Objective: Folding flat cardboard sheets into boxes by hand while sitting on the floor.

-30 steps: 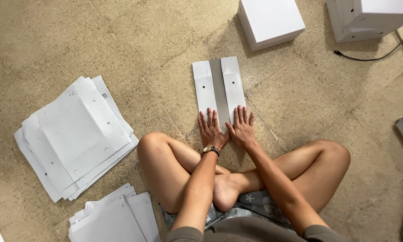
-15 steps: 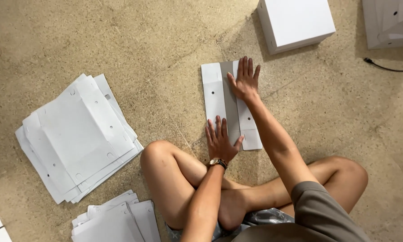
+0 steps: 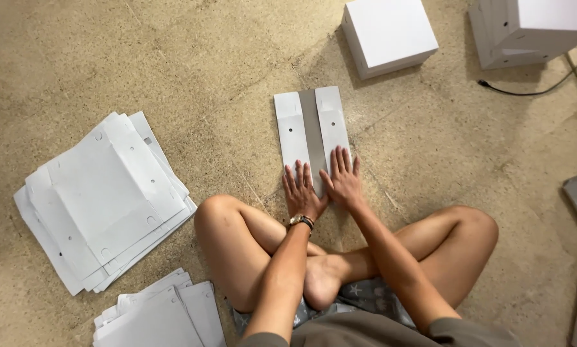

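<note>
On the floor (image 3: pixel 173 58) straight ahead of the crossed legs lies the folded cardboard piece (image 3: pixel 313 132) — two white flaps turned inward with a grey strip bare between them. Its long axis runs away from the person, tilted slightly leftward at the far end. Both hands sit on its near end: left hand (image 3: pixel 301 191) flat on the left flap, right hand (image 3: pixel 342 178) flat on the right flap, fingers spread and pointing along the piece. Neither grips anything — palms pressing down, nothing clenched. The hands are just beside each other, about equally near; the rest of the piece extends beyond the fingertips.

Counts, relative to the folded piece:
- stacks of flat white sheets: two, both left — a big one (image 3: pixel 102 199) and a smaller one (image 3: pixel 160 315) nearer the person
- white boxes: one (image 3: pixel 391 35) just beyond, more (image 3: pixel 532 29) stacked far right, cut off by the edge, count unclear
- black cable (image 3: pixel 526 90): one, far right
- wristwatch (image 3: pixel 301 221): one, left wrist
</note>
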